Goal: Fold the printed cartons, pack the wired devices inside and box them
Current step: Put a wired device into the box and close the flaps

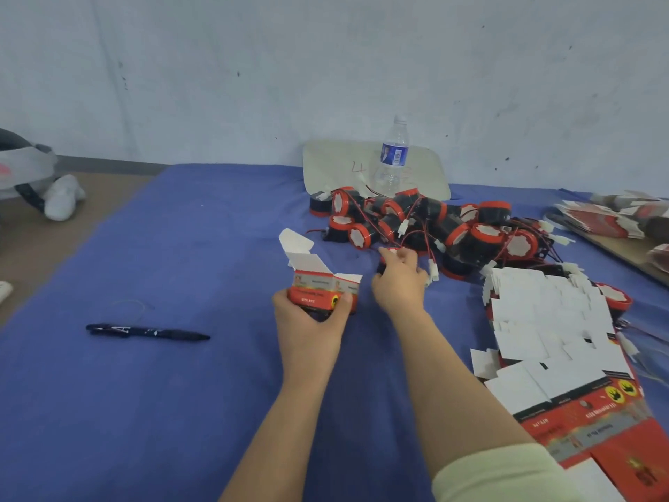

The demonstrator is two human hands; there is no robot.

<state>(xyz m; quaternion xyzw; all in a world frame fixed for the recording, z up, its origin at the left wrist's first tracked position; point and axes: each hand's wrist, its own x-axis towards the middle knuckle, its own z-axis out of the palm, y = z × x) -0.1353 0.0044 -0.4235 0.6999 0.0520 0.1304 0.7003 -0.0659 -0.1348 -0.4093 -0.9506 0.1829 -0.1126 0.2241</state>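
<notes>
Through the head camera, my left hand point(307, 320) holds a small red printed cardboard carton point(320, 296) upright just above the blue cloth point(181, 248). The grip wraps its lower half, thumb on one side and fingers on the other. The carton's top is open, with its white flaps standing up and the tallest flap leaning to the far left.

My right hand point(398, 284) is just right of the carton, at the near edge of a pile of round black-and-red wired devices point(470, 233). Its grip is curled round one black-and-red device point(381, 267), which is mostly hidden under my fingers. Thin red and black wires with white plugs trail out of the pile beside my knuckles.

To the right lies a spread stack of flat cartons point(550, 338), mostly white side up. A clear plastic water bottle point(392, 157) stands behind the pile, against the wall. A dark blue pen point(144, 331) lies on the cloth, well left of my hands.
</notes>
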